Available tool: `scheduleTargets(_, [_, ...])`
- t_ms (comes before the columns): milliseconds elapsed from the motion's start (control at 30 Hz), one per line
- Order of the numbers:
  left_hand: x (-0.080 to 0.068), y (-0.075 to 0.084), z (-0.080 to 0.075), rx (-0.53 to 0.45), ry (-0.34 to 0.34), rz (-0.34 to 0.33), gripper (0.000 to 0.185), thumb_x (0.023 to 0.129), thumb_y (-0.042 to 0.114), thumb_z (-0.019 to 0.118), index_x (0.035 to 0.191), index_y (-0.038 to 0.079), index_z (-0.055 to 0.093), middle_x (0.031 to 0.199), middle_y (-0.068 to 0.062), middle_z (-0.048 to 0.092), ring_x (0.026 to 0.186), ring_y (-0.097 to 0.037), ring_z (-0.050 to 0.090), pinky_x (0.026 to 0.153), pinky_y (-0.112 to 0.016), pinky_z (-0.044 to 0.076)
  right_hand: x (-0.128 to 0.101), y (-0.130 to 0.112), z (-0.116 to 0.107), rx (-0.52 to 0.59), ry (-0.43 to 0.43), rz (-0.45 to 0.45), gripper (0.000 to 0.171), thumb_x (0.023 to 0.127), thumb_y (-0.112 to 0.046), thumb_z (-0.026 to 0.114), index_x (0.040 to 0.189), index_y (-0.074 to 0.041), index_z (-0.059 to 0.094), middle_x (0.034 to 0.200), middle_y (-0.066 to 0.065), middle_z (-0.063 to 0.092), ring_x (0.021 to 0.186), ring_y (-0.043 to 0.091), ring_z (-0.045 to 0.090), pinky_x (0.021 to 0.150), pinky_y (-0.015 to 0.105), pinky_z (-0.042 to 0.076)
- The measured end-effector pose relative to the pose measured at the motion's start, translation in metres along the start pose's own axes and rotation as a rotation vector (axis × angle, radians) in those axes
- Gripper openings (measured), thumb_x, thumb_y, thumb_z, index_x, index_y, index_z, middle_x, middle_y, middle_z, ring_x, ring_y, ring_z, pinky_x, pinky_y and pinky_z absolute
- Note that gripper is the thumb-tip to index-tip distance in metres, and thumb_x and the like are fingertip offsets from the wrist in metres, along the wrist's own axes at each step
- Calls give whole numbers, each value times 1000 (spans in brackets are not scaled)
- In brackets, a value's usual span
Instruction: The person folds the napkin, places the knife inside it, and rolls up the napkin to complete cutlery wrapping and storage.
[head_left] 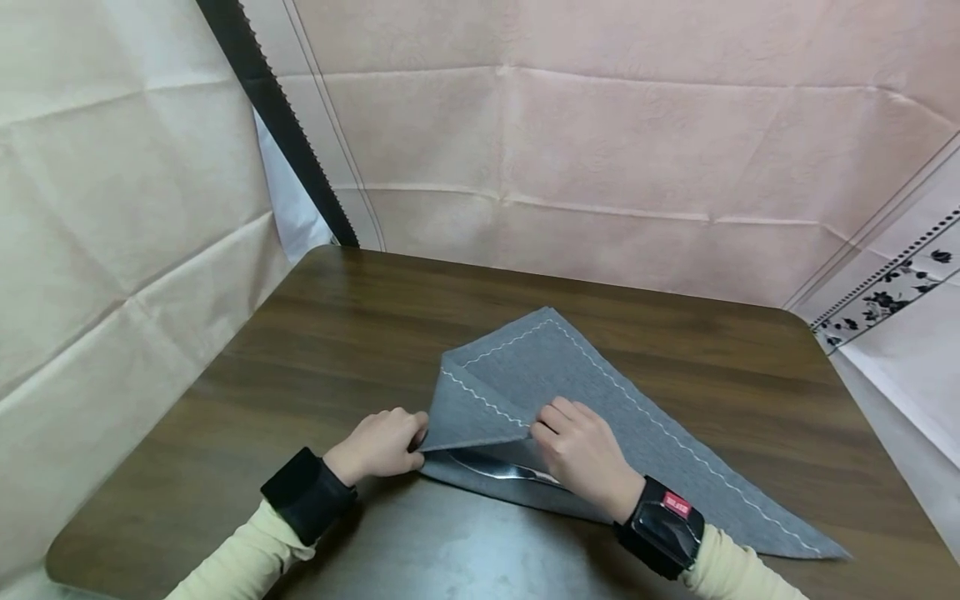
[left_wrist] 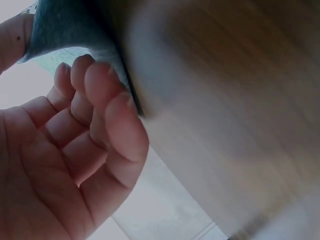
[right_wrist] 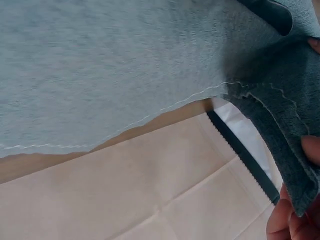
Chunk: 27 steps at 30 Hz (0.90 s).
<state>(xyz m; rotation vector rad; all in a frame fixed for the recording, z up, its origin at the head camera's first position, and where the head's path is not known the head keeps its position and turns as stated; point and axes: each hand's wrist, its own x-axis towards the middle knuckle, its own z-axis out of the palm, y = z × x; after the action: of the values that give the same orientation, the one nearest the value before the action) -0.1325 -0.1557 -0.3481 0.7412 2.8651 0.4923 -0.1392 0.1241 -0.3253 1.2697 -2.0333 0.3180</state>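
Observation:
A grey cloth [head_left: 600, 400] with white zigzag stitching lies on the table, its left part folded over. My left hand [head_left: 382, 443] grips the fold at its left end; in the left wrist view the thumb lies on one side of the cloth [left_wrist: 70, 30] and curled fingers on the other. With thumb and fingertips, my right hand [head_left: 585, 454] pinches the corner of the folded flap, a grip also seen in the right wrist view at the stitched corner [right_wrist: 295, 175]. Under the raised flap shows a shiny metal piece of cutlery [head_left: 513, 472], partly hidden by cloth and right hand.
The brown wooden table [head_left: 300, 375] has rounded corners and extends around the cloth. Creased pale sheets [head_left: 600, 150] hang behind it and at the left. A dark strip [head_left: 285, 125] runs down to the back left corner, and a flower-patterned border [head_left: 888, 296] is at the right.

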Motion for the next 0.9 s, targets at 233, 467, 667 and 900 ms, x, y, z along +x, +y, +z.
scheduleTargets(233, [3, 5, 6, -23, -21, 37, 21, 73, 12, 67, 70, 13, 46, 58, 5, 36, 48, -8, 34, 44, -22, 25, -18, 1, -17, -18, 7, 37, 43, 95, -10, 27, 69, -7, 62, 72, 1, 54, 66, 16, 48, 52, 25, 38])
scheduleTargets(467, [7, 9, 12, -30, -40, 75, 22, 73, 15, 67, 69, 13, 45, 57, 7, 33, 47, -6, 31, 43, -21, 23, -37, 5, -30, -17, 37, 73, 38, 94, -10, 32, 69, -7, 60, 71, 1, 52, 64, 17, 47, 53, 28, 38])
scheduleTargets(667, [14, 16, 13, -37, -37, 135, 22, 73, 15, 67, 69, 12, 46, 58, 8, 30, 48, -6, 29, 44, -21, 22, -57, 8, -40, -35, 37, 132, 36, 94, -11, 33, 70, -7, 60, 72, 1, 52, 66, 17, 47, 53, 29, 39])
scheduleTargets(900, [17, 22, 15, -10, -41, 200, 21, 73, 10, 66, 70, 14, 46, 58, 9, 29, 50, -5, 28, 46, -21, 22, -75, 8, -40, -21, 10, 148, 35, 96, -15, 33, 74, -8, 60, 75, -1, 53, 67, 15, 47, 55, 30, 40])
